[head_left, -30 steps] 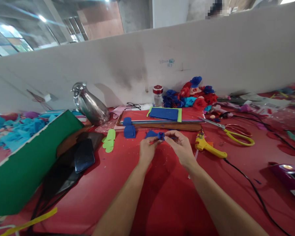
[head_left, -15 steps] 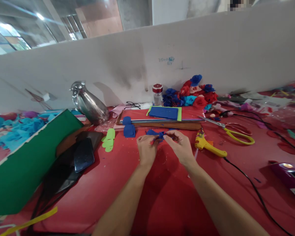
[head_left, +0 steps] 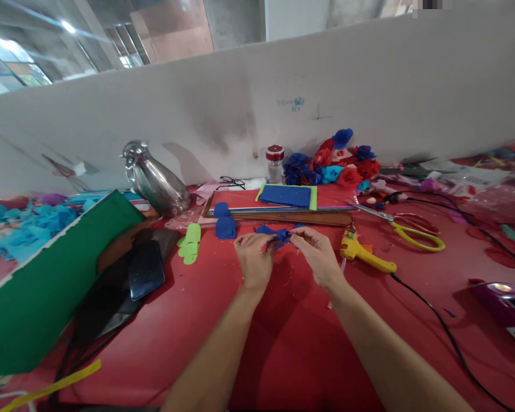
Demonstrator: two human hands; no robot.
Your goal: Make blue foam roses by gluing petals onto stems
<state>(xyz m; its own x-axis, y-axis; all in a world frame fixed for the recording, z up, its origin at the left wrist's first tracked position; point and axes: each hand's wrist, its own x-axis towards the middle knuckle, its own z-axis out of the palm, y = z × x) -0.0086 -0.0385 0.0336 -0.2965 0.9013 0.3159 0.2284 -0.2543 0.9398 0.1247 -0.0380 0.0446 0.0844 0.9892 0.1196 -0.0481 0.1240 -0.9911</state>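
A small blue paper flower (head_left: 282,235) is pinched between my two hands over the middle of the red table. My left hand (head_left: 256,257) is closed on its left side, its fingertips partly hidden. My right hand (head_left: 316,252) grips a petal edge between thumb and forefinger. Just behind the hands lie more blue paper pieces, partly covered by them. Blue cut petals (head_left: 226,228) are stacked to the left, beside lime green cut-outs (head_left: 191,245). To the right of my right hand rests a yellow glue gun (head_left: 364,256).
Yellow-handled scissors (head_left: 412,232) lie right of a pile of paper flowers (head_left: 347,163). A jar (head_left: 275,166), a steel jug (head_left: 157,180) and a stack of sheets (head_left: 236,200) stand behind. At left are a phone (head_left: 147,270) and a green board (head_left: 64,280). A black cord (head_left: 438,320) crosses the right side.
My right hand has shifted slightly right, away from my left hand. More of the blue flower shows between the fingers.
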